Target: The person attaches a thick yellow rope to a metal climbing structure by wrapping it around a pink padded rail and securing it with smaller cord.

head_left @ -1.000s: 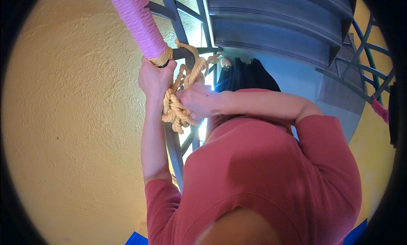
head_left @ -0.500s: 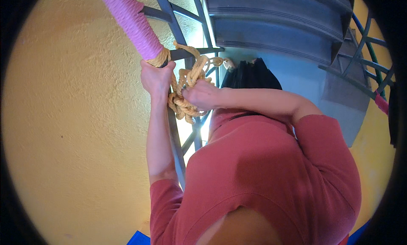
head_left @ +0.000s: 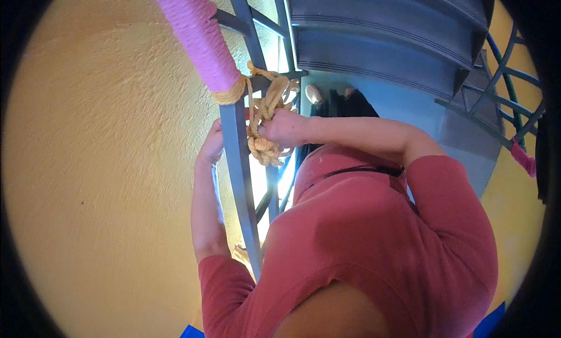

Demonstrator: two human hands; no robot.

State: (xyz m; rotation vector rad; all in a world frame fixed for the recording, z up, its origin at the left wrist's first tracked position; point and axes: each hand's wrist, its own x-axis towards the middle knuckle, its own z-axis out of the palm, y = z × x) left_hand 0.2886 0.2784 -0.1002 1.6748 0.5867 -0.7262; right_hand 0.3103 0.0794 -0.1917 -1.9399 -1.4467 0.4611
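Note:
A grey metal handrail (head_left: pixel 238 174) runs down the left of the view. Its upper stretch is tightly wound with pink rope (head_left: pixel 193 37), which ends in a few turns of tan rope (head_left: pixel 229 92). From those turns a strand leads to a tangled bundle of thick tan rope (head_left: pixel 267 150) on the rail's right side. My right hand (head_left: pixel 284 129) is closed around this bundle. My left hand (head_left: pixel 214 141) is on the wall side of the rail, just below the tan turns; the rail hides its fingers, so their grip does not show.
A textured yellow wall (head_left: pixel 111 163) rises close on the left. Dark stair steps (head_left: pixel 380 52) lie ahead, above a grey-blue landing (head_left: pixel 409 104) where my feet stand. Another railing (head_left: pixel 497 92) with a pink-wrapped part is at the right. Railing bars (head_left: pixel 248 28) stand beside the handrail.
My left hand has left the top of the rail at the tan turns and moved down to its wall side. The right hand keeps the rope bundle. The view has shifted slightly.

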